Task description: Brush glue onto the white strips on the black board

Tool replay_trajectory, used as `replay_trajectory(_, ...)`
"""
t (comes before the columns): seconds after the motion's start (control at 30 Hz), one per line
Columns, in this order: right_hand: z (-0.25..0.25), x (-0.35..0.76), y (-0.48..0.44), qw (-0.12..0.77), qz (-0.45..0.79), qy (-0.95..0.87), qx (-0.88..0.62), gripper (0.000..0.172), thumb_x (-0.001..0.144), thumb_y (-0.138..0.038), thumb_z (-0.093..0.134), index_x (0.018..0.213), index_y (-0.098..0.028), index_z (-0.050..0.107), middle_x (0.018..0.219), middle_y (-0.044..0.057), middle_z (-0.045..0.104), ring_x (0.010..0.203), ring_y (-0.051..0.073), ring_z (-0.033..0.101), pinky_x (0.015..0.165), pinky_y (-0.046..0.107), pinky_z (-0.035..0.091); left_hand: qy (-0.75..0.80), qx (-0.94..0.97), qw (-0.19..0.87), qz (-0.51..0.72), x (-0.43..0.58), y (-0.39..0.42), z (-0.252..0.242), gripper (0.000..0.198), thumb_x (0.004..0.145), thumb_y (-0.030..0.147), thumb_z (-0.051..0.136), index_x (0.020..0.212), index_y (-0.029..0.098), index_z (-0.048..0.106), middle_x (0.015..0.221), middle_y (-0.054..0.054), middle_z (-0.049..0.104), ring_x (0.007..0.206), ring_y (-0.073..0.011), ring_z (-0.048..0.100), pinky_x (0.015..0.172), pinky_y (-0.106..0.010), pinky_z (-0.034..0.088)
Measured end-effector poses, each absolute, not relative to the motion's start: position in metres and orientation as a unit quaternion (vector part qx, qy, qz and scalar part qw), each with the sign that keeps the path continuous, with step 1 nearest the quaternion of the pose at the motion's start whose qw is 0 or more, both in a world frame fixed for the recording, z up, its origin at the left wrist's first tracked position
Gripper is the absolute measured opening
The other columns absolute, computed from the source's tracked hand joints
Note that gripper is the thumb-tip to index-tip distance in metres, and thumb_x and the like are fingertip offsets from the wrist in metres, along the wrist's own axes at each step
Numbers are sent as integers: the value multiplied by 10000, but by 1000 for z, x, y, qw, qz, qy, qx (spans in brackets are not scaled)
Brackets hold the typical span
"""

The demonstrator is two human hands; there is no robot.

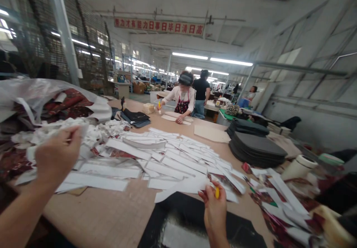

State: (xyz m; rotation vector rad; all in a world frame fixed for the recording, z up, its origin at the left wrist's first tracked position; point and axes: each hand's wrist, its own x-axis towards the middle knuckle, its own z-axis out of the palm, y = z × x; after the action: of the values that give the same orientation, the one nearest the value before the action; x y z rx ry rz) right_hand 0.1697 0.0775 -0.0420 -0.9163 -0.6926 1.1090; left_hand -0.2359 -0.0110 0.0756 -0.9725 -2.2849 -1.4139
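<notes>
My left hand (pixel 57 155) is raised at the left, its fingers pinched on a thin whitish scrap (pixel 83 129), blurred. Behind it lies a heap of crumpled white scraps (pixel 108 129). My right hand (pixel 214 209) is closed around a slim tool with a yellow part (pixel 217 192); its exact kind is unclear. Its fingertips are close to a white strip (pixel 178 189), and I cannot tell whether they touch it. Below lies a black fabric piece (pixel 189 203) with a greyish-white patch (pixel 182 233). Many flat white strips (pixel 173 162) spread across the table beyond.
The brown table (pixel 92 214) runs ahead. Stacked dark pads (pixel 255 149) and a pale board (pixel 212 133) stand right of centre. Strips and a white roll (pixel 299 166) crowd the right edge, plastic-covered fabric (pixel 72 102) the left. A co-worker (pixel 181 97) works across the table.
</notes>
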Motion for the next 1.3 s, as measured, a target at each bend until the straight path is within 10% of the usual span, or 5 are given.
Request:
replay_trajectory(0.13,-45,169,73,691,484,-335,-419,468,650,-411,716,1009,-251,461,793,-55,509,630,96,573,556,252,562,-799,-507,182,-268,-184,26,8,329,850,329,377,990,170,629,790,-68,663,749,-246,617,668,-315,469)
replay_trajectory(0.53,-23,146,40,696,283,-514,-414,280,770,-452,589,928,-226,538,889,67,648,813,206,631,749,326,499,-435,-772,153,-437,15,20,3,366,809,100,422,1118,210,587,886,-69,688,771,-206,643,699,-305,510)
replay_trajectory(0.67,4,161,30,674,372,-550,-322,305,788,-402,585,1024,-239,481,1086,88,613,1031,228,573,899,401,432,-425,-740,-34,-520,28,6,44,297,847,169,463,1079,268,620,967,-36,679,874,-193,628,783,-291,491)
replay_trajectory(0.87,-7,187,7,525,488,-563,-413,406,707,-453,648,1018,-221,529,686,-3,613,570,160,595,531,278,488,-423,-497,-281,-704,37,7,75,235,812,339,577,971,200,681,1049,-42,647,981,-206,573,880,-303,435)
replay_trajectory(1.3,-63,304,-17,502,381,-492,-601,377,660,-503,674,865,-201,583,787,43,653,750,202,638,692,335,534,-511,-246,-580,-585,23,-23,-58,361,651,410,719,849,123,626,772,-49,656,677,-147,586,618,-249,461)
